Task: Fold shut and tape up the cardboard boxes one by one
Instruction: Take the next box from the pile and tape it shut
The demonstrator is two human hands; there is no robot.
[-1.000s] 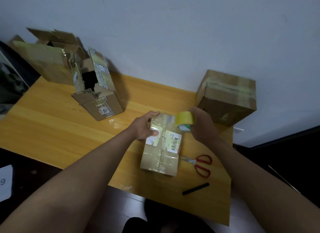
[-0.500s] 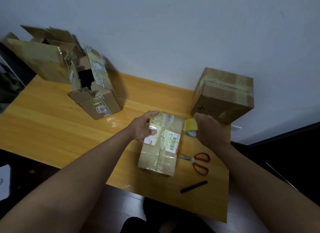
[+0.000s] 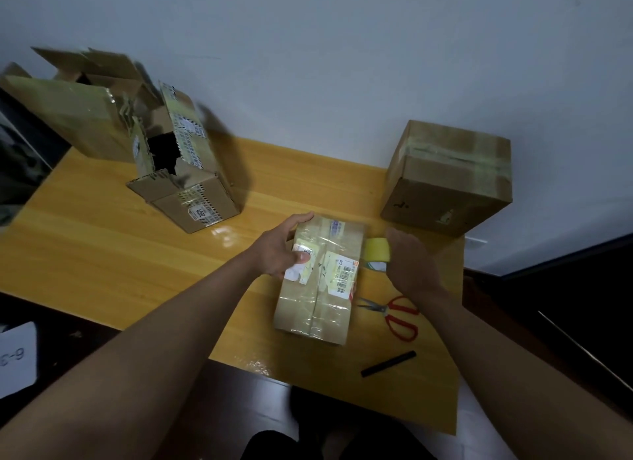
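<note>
A small closed cardboard box (image 3: 320,288) with shipping labels and clear tape lies on the wooden table (image 3: 102,261) in front of me. My left hand (image 3: 281,250) holds its left side, thumb pressed on the top. My right hand (image 3: 407,257) grips a yellow tape roll (image 3: 376,250) at the box's right far edge, low beside the box. A taped box (image 3: 448,179) stands at the back right. Two open boxes, one small (image 3: 185,172) and one large (image 3: 68,117), stand at the back left.
Red-handled scissors (image 3: 394,314) lie just right of the small box. A black marker (image 3: 388,363) lies near the table's front edge. The wall runs close behind the table. A white paper (image 3: 15,357) sits on the floor at lower left.
My right hand has carried the tape roll from on top of the box's far end down over its right edge. My left hand stays on the box.
</note>
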